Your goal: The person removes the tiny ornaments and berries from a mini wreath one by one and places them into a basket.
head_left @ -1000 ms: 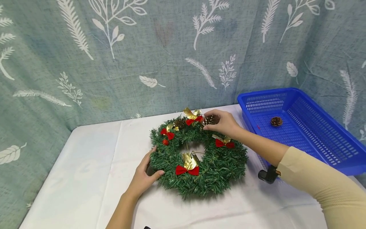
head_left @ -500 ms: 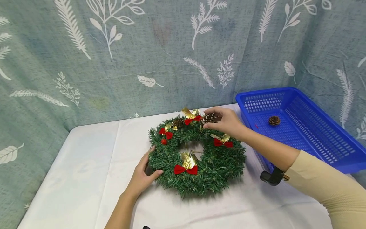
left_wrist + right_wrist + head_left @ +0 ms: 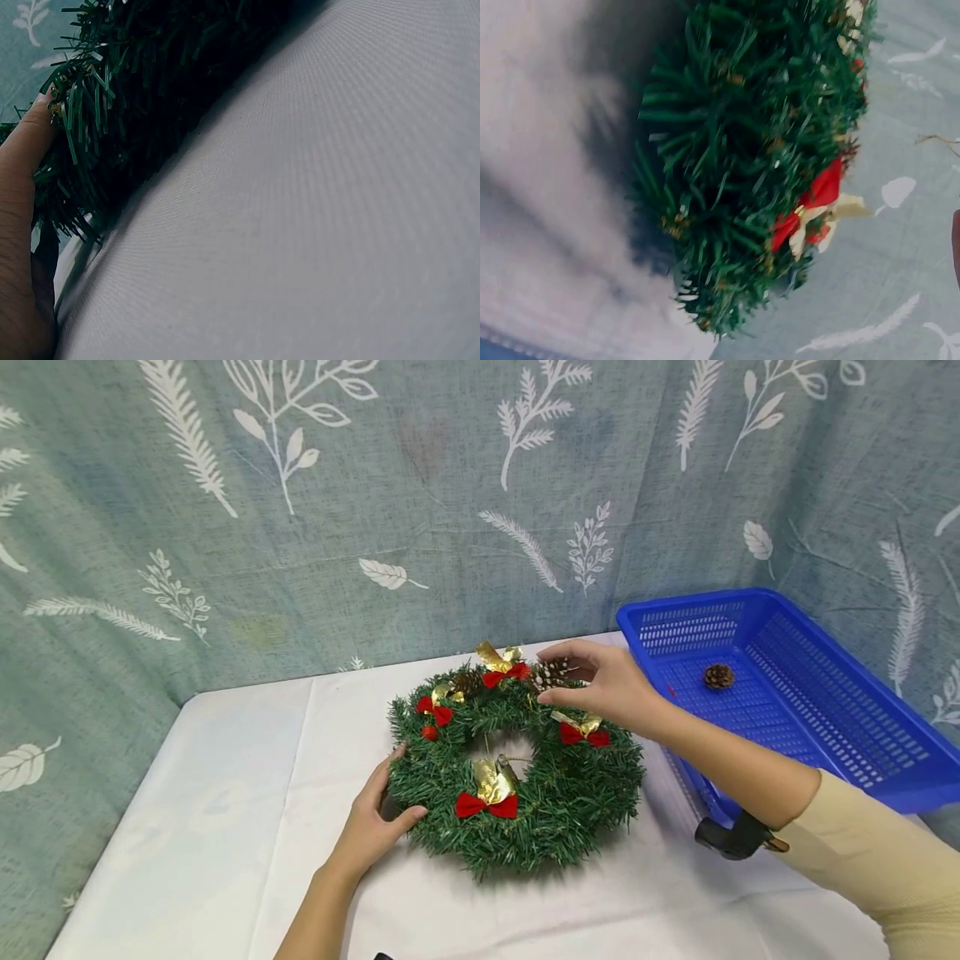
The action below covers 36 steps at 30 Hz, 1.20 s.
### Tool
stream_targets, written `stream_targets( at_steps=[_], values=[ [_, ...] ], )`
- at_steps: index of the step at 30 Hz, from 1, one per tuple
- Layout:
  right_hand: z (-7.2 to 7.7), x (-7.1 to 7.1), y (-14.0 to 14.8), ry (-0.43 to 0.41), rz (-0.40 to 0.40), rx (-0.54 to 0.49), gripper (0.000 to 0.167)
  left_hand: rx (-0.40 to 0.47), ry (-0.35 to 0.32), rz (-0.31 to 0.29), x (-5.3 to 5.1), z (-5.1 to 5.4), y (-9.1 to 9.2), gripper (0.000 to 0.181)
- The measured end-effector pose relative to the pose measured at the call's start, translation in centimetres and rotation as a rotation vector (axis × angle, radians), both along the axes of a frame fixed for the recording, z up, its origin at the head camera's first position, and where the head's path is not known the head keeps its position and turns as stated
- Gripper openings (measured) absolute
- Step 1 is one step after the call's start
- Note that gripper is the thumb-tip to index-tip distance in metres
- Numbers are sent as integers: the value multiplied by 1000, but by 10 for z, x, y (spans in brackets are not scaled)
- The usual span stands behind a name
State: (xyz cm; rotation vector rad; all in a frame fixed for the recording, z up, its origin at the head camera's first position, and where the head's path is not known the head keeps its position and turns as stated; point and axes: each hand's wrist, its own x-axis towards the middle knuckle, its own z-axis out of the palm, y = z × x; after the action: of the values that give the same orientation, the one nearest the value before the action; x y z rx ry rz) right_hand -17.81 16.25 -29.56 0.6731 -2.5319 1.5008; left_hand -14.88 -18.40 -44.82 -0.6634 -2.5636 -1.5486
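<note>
A green wreath [image 3: 525, 827] with red bows, gold ribbons and pine cones lies on the white cloth. At its left edge, my left hand [image 3: 375, 827] rests with thumb and fingers spread against the greenery; the left wrist view shows a nearly straight digit [image 3: 26, 142] touching it. Over the wreath's far right part is my right hand [image 3: 600, 681], its thumb and fingers parted around a white-tipped pine cone [image 3: 551, 674]. The fingers' contact with that cone is hard to tell. In the right wrist view the wreath [image 3: 727, 150] appears edge-on.
A blue plastic basket [image 3: 757, 714] stands to the right of the wreath, with a brown pine cone [image 3: 718, 677] and a small red piece [image 3: 671, 691] inside. Behind the table hangs a grey-green curtain [image 3: 420, 510] with white leaf prints.
My right hand has shifted slightly to the right, and its thumb and fingers stand wider apart around the white-tipped cone. My left hand keeps its place on the wreath.
</note>
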Motion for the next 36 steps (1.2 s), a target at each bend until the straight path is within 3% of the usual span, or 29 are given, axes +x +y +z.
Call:
stream_targets(
  at_steps=[5, 19, 22, 29, 36],
  values=[
    [4, 14, -5, 25, 35, -9, 47, 0, -2, -6, 0, 1, 0, 85],
    [13, 49, -2, 134, 33, 19, 46, 7, 18, -23, 0, 0, 0, 85],
    [14, 53, 0, 146, 27, 21, 46, 12, 34, -28, -1, 0, -1, 85],
    [10, 58, 9, 259, 34, -1, 48, 31, 48, -37, -1, -4, -1, 86],
    [10, 61, 24, 262, 7, -62, 51, 34, 17, -17, -2, -3, 0, 88]
  ],
)
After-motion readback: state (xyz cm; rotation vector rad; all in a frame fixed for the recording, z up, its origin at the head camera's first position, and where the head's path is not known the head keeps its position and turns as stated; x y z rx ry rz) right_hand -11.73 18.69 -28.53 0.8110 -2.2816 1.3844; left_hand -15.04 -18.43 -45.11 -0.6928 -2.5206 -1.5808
